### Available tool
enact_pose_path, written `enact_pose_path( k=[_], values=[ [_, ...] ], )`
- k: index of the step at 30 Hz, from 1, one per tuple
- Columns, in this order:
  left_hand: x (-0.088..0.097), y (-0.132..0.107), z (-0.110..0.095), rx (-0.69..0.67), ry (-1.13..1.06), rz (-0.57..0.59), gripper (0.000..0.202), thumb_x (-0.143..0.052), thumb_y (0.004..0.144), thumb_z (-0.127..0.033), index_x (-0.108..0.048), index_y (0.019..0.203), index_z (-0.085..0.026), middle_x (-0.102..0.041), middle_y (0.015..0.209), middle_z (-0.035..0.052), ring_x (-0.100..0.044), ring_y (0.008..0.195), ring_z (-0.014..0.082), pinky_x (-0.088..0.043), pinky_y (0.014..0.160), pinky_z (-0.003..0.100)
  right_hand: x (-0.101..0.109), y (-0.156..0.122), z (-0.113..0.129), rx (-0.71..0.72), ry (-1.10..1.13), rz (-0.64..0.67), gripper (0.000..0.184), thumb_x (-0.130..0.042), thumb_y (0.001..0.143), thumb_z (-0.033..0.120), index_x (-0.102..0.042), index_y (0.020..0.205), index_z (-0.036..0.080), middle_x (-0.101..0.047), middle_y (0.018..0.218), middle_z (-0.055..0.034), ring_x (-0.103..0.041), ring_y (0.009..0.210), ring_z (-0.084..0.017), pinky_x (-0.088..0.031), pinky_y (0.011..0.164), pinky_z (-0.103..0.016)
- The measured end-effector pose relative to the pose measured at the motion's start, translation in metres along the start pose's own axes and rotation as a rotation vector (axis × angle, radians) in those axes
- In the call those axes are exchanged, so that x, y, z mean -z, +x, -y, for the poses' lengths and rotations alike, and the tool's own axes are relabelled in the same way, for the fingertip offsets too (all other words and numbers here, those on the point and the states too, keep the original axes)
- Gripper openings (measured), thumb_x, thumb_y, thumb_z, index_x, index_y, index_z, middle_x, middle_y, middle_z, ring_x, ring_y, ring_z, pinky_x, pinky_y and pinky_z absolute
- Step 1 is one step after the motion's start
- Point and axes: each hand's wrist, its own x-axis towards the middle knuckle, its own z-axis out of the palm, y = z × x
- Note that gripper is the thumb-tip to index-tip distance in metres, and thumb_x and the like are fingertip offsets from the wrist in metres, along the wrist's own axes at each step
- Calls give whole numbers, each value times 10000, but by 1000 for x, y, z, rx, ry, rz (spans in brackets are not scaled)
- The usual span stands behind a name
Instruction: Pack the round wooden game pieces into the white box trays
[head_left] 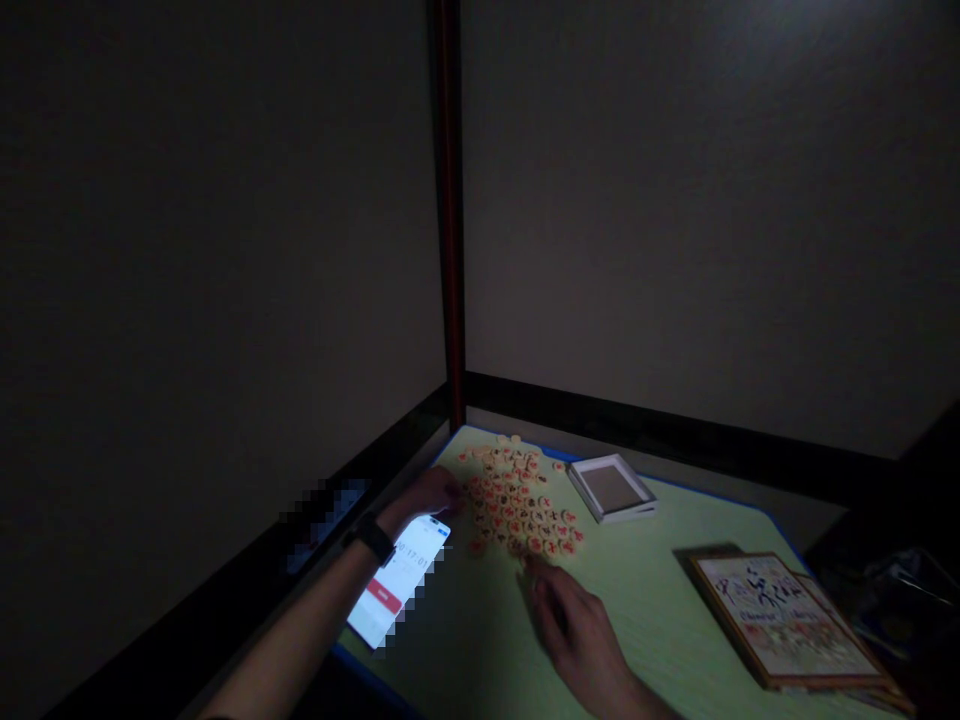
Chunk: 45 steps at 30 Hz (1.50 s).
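Many round Chinese chess pieces (517,500) with red or dark characters lie in a spread cluster on a pale green table (637,590). My left hand (431,490), with a dark watch (373,538) on the wrist, is at the left edge of the cluster. Its fingers bend downward and their tips are not clear. My right hand (574,625) is curled at the near side of the pieces, its fingertips by the front row. Whatever its fingers hold, if anything, is too dim to make out.
A lit phone (401,585) showing a timer lies under my left forearm. An open white box part (613,488) sits behind the pieces on the right. A Chinese chess box lid (784,615) lies at the right. Walls (675,250) meet behind the blue-edged table.
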Motion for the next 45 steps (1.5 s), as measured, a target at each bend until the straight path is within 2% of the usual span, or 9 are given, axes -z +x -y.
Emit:
enact_pose_path(
  k=[8,13,16,22,26,29,35,40,45],
  values=[
    [2,-1,-10,-26,137,-93,128,-642,711,-205,-718,739,-105,-672,699,40,-599,693,166,-426,601,243,-2,-1,-2,-14,38,65,188,-469,962,181,-627,1057,220,-735,943,-59,-710,824,-173,-566,748,-254],
    [0,-2,-13,-28,217,-103,112,-657,721,-186,-733,763,-114,-693,731,37,-635,715,175,-459,639,250,-2,0,-1,-18,47,94,190,-445,974,189,-629,1010,214,-725,898,-57,-697,780,-167,-553,700,-249],
    [4,2,-11,-27,285,-139,157,-659,740,-173,-742,858,-114,-725,846,68,-664,793,198,-494,703,264,-2,1,1,-14,48,99,191,-434,981,196,-625,983,210,-713,857,-52,-687,747,-162,-543,681,-245],
    [22,40,-21,-120,438,-213,347,-531,803,-74,-701,1098,-146,-703,1114,114,-642,1060,215,-481,951,302,-6,-1,-5,14,45,107,194,-428,980,196,-622,990,209,-716,866,-61,-690,754,-163,-544,688,-240],
    [26,77,-36,-164,522,-157,441,-640,703,-75,-684,1135,-150,-661,1212,127,-612,1134,240,-471,984,297,-10,-5,-12,40,12,113,207,-433,968,186,-631,1020,215,-726,884,-61,-699,768,-172,-549,699,-249],
    [28,98,-41,-116,565,-97,451,-734,624,-127,-696,1073,-154,-677,1168,128,-647,1046,250,-508,889,280,-11,-7,-15,41,-7,144,212,-448,955,168,-629,1050,222,-726,893,-54,-701,768,-174,-546,692,-251],
    [33,114,-40,-44,567,44,320,-772,633,-247,-703,942,-201,-723,821,0,-656,697,143,-475,597,180,-14,-12,-21,49,-60,235,213,-483,934,143,-624,1069,230,-720,896,-45,-688,765,-172,-518,671,-247],
    [34,114,-41,-52,573,62,229,-776,640,-282,-712,844,-202,-699,713,-17,-641,689,137,-459,607,171,-15,-11,-22,47,-63,230,189,-499,935,150,-628,1041,240,-717,881,-32,-680,749,-169,-500,668,-247],
    [33,113,-46,-74,601,75,173,-767,623,-213,-716,787,-186,-701,698,5,-655,730,164,-475,650,189,-12,-10,-18,41,-69,245,186,-476,952,165,-634,1018,240,-710,851,-27,-675,736,-163,-496,661,-242]
  ],
)
